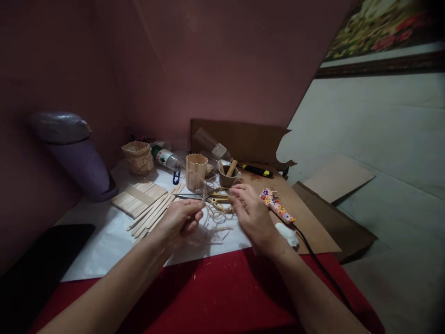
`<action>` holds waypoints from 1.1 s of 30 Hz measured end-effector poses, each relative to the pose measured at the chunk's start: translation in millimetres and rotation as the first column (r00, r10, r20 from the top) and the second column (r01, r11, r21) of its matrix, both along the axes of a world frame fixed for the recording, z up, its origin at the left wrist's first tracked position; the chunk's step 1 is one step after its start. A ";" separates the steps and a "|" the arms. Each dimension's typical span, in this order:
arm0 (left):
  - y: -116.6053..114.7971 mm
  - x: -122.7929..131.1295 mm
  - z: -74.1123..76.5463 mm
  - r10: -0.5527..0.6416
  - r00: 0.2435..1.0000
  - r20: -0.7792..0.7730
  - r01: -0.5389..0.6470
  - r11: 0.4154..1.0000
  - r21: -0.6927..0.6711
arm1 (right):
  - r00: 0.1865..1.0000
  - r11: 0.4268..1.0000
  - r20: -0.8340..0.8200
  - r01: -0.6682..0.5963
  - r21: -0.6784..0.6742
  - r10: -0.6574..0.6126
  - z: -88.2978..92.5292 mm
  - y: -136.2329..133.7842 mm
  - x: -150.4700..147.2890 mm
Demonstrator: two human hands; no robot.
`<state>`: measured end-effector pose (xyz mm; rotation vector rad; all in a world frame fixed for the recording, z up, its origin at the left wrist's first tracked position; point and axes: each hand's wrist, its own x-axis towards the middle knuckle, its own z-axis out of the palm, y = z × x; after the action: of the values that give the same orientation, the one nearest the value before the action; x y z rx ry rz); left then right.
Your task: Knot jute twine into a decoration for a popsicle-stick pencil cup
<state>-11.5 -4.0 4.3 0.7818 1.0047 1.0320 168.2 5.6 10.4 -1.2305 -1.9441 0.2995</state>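
My left hand is closed in a pinch, and a short pale strand of twine sticks up from its fingertips. To its right, my right hand is also closed, thumb against fingers; whatever it pinches is too small to make out. Scissors with yellow handles lie beyond and between the hands, partly behind my right fingers. Loose loops of twine are spread on the white paper under them. Just behind stands a cup made of wooden craft sticks.
Craft sticks lie left, beside a banded bundle. Behind are a second stick-covered cup, plastic bottles, a small pot and a utility knife. A patterned glue gun with a black cord lies right on cardboard.
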 end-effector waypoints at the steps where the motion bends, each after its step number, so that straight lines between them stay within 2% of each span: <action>1: -2.9 3.8 -2.4 -0.044 0.999 0.009 0.044 0.999 -0.005 | 0.989 0.995 -0.119 -0.097 -0.029 0.093 -4.2 -0.3 -5.5; 3: -8.4 10.9 -6.6 -0.110 0.993 0.039 0.110 0.994 0.003 | 0.924 0.942 -0.320 -0.278 -0.187 0.209 -12.5 -1.9 -15.6; 4: -10.5 13.6 -8.1 -0.126 0.991 0.039 0.125 0.992 0.010 | 0.880 0.886 -0.415 -0.368 -0.282 0.233 -16.0 -2.8 -19.5; 6: -13.0 16.9 -9.5 -0.114 0.993 0.018 0.114 0.993 0.014 | 0.797 0.738 -0.562 -0.512 -0.439 0.219 -20.5 -4.2 -23.3; 8: -13.2 17.7 -9.1 -0.078 0.997 -0.023 0.078 0.997 0.015 | 0.762 0.619 -0.621 -0.580 -0.530 0.182 -21.0 -5.0 -22.6; 10: -12.0 17.1 -8.0 -0.046 0.996 -0.074 0.048 0.999 0.022 | 0.788 0.552 -0.586 -0.580 -0.600 0.191 -18.4 -5.1 -19.1; 12: -10.9 16.4 -7.2 -0.043 0.990 -0.134 0.049 0.998 0.041 | 0.831 0.543 -0.508 -0.541 -0.642 0.227 -15.1 -4.5 -15.5; 15: -10.9 16.4 -6.2 -0.050 0.984 -0.174 0.061 0.996 0.059 | 0.854 0.594 -0.456 -0.508 -0.624 0.252 -13.6 -2.4 -12.4; 18: -12.1 17.3 -4.1 -0.017 0.992 -0.127 0.025 0.998 0.065 | 0.799 0.602 -0.558 -0.563 -0.566 0.223 -16.9 -0.1 -13.1; 21: -12.8 19.0 -1.8 0.005 0.997 -0.076 -0.002 0.999 0.047 | 0.692 0.584 -0.712 -0.630 -0.513 0.121 -19.7 0.6 -16.0; 23: -12.4 20.0 -2.0 0.025 0.999 -0.048 -0.022 0.998 0.052 | 0.622 0.530 -0.780 -0.683 -0.502 0.063 -19.4 -0.1 -17.2; 25: -11.1 20.2 -4.3 0.050 0.996 -0.071 -0.044 0.995 0.095 | 0.587 0.429 -0.808 -0.740 -0.518 0.037 -17.5 -1.4 -16.7; 27: -9.2 19.2 -7.7 0.072 0.986 -0.149 -0.049 0.987 0.150 | 0.580 0.332 -0.814 -0.774 -0.540 0.028 -15.3 -3.2 -14.9; 28: -8.3 18.3 -9.4 0.077 0.979 -0.188 -0.045 0.985 0.168 | 0.587 0.302 -0.809 -0.776 -0.554 0.025 -14.4 -4.1 -13.8; 29: -7.5 17.4 -10.8 0.076 0.974 -0.215 -0.038 0.983 0.178 | 0.602 0.298 -0.798 -0.767 -0.569 0.027 -13.6 -4.9 -12.8; 30: -7.1 16.5 -11.7 0.071 0.970 -0.231 -0.029 0.983 0.181 | 0.629 0.321 -0.777 -0.743 -0.587 0.034 -13.0 -5.7 -11.9; 33: -8.1 15.0 -11.0 0.039 0.967 -0.253 0.007 0.984 0.178 | 0.745 0.461 -0.664 -0.613 -0.642 0.067 -11.4 -7.1 -10.4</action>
<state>3.5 -12.1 -6.7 1.0762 1.1497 1.0625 157.8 -1.5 -1.0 -1.0268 -1.4689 1.8278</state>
